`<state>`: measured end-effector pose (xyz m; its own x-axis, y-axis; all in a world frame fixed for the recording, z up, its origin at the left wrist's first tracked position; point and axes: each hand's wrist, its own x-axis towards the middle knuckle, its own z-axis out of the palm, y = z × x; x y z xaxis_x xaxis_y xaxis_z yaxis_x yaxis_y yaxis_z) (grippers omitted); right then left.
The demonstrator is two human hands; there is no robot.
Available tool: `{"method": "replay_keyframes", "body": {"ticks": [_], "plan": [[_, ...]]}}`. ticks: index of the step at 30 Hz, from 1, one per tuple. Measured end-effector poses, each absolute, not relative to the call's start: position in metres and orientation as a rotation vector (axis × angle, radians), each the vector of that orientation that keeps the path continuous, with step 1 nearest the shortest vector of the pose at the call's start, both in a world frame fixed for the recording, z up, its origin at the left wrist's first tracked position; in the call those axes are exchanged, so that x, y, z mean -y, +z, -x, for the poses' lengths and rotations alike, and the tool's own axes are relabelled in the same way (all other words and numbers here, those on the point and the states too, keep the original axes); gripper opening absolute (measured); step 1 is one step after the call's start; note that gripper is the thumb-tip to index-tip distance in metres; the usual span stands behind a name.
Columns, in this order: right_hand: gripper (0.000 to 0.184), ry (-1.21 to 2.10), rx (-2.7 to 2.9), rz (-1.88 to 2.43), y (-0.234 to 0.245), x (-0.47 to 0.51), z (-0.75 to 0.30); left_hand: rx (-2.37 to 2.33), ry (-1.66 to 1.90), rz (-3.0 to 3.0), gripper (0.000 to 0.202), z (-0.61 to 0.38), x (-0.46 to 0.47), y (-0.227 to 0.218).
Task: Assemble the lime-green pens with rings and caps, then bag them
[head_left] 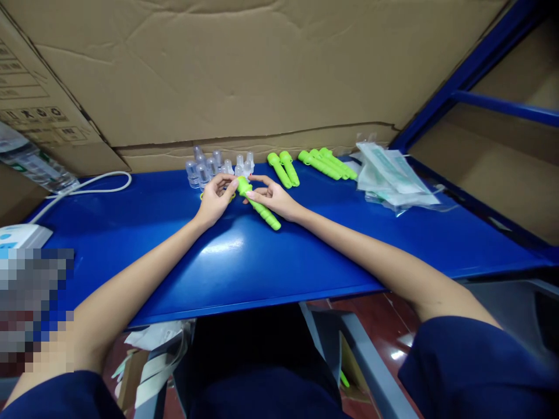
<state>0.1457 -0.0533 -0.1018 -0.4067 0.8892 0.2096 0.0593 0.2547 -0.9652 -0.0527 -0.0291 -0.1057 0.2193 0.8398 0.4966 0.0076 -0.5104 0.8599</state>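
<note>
Note the cardboard wall (262, 70), upright, creased and closing off the rear. In front, find the blue table (174, 256), glossy along the middle. At right, see the blue frame (506, 107), with a bar crossing in front of cardboard. At far left, locate the water bottle (37, 160), tilted in view, just beside a looped white cable (117, 173). Nearer on the same side, identify a white device (28, 235) with blue markings, partly in view. At the right rear of the table, find clear-wrapped packets (397, 174), white and pale green, overlapping.

Observe the left hand (213, 201), pinching the head of the held green stick (264, 215) between thumb and fingers. Observe the right hand (277, 201), clamped on the same stick just below the head. Cannot tell the exact placement of the fingers behind. Locate the stick between the 2 hands, head to the rear, ridged end slanting toward the near right.

Farther right, see a pair of green sticks (279, 171), then a group of 3 green sticks (325, 166), lying near the wall. Behind the hands, find clear caps (202, 174), clustered, some partly hidden.
</note>
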Motion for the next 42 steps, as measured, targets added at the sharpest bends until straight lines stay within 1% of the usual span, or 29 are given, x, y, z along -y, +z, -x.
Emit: {"method": "replay_keyframes", "body": {"ticks": [2, 9, 15, 21, 25, 29, 35, 42], "plan": [[0.081, 1.253, 1.744, 0.850, -0.103, 0.052, -0.148, -0.792, 1.365, -1.730, 0.050, 0.053, 0.030, -0.106], [0.074, 1.180, 1.845, 0.822, -0.103, 0.052, -0.150, -0.806, 1.360, -1.721, 0.048, 0.052, 0.032, -0.104], [0.079, 1.113, 1.898, 0.819, -0.103, 0.053, -0.148, -0.794, 1.390, -1.723, 0.050, 0.052, 0.033, -0.105], [0.082, 1.086, 1.885, 0.806, -0.103, 0.055, -0.147, -0.823, 1.464, -1.825, 0.044, 0.049, 0.042, -0.102], [0.079, 1.049, 1.847, 0.827, -0.103, 0.056, -0.148, -0.753, 1.431, -1.848, 0.040, 0.049, 0.044, -0.099], [0.079, 1.042, 1.808, 0.853, -0.107, 0.054, -0.149, -0.720, 1.371, -1.818, 0.043, 0.049, 0.043, -0.099], [0.067, 1.017, 1.776, 0.840, -0.111, 0.053, -0.148, -0.708, 1.320, -1.785, 0.049, 0.049, 0.042, -0.101], [0.061, 0.824, 1.797, 0.887, -0.110, 0.053, -0.146, -0.686, 1.290, -1.791, 0.049, 0.049, 0.042, -0.101]]}}
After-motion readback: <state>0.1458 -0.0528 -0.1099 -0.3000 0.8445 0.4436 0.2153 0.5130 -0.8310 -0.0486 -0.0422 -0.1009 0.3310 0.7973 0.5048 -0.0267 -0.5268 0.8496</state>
